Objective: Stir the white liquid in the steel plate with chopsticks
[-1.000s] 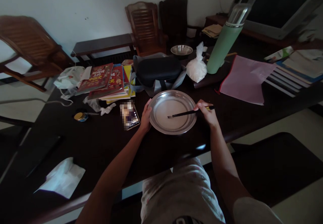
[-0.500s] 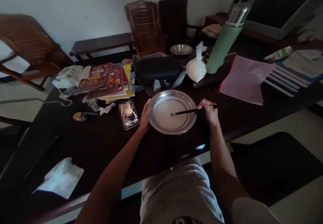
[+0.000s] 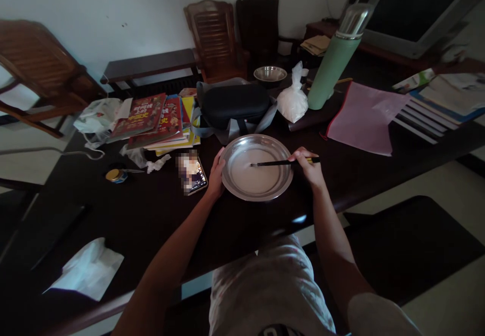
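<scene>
At the far left of our dark table (image 3: 113,209) a white tissue (image 3: 85,270) lies flat, and it has not moved. Further right a small tin (image 3: 114,175) sits near a crumpled wrapper (image 3: 159,163), below a stack of books (image 3: 155,121), all as before. A phone (image 3: 191,173) lies just beside our left hand (image 3: 215,178), which curls around the left rim of the metal plate (image 3: 242,187), thumb on the edge, holding it steady where it held it half a second ago.

The plate sits at the near middle of the table, in front of a black case (image 3: 235,102). Over it we hold chopsticks (image 3: 273,163). Their tips now rest up and left of centre in the plate, whereas half a second ago they pointed lower and more to the right; the sticks lie closer to level than before.

Our right hand (image 3: 308,168) is closed around the chopsticks' far end at the plate's right rim, fingers pinching them. It has shifted slightly left.

Beyond it stand a white bag (image 3: 292,102), a small bowl (image 3: 270,73), a green flask (image 3: 331,60), a pink folder (image 3: 366,118) and more stacked books (image 3: 435,106), unchanged.
</scene>
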`<state>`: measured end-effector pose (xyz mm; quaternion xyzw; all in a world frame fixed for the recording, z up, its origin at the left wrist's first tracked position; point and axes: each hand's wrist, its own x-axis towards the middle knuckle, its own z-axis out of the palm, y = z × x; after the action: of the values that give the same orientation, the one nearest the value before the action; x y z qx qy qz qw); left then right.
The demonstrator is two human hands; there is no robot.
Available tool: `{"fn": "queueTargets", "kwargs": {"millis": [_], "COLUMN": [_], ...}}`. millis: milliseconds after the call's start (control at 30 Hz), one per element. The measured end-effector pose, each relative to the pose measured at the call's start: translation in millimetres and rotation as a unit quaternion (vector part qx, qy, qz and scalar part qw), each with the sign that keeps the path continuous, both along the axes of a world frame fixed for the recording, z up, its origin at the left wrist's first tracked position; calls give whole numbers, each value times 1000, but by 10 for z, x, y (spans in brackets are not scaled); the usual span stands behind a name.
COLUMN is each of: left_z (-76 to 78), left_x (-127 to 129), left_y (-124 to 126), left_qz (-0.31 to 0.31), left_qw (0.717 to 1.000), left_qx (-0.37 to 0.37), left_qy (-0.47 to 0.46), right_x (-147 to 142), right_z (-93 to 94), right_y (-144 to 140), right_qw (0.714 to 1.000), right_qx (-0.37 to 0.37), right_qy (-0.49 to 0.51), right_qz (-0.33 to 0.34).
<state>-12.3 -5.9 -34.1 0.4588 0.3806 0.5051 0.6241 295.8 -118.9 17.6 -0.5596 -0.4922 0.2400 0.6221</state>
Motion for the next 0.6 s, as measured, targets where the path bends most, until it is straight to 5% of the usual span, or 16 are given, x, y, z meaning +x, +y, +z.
{"fn": "queueTargets", "kwargs": {"millis": [600], "left_z": [3], "left_x": [29], "left_y": [-3], "left_qz": [7], "left_qw": [1000], "left_qx": [-1], "left_qy": [-2], "right_x": [-1], "right_z": [-16], "right_y": [0], "right_qw": [1000], "right_qx": [1], "right_qy": [16], "right_qz": [7]}}
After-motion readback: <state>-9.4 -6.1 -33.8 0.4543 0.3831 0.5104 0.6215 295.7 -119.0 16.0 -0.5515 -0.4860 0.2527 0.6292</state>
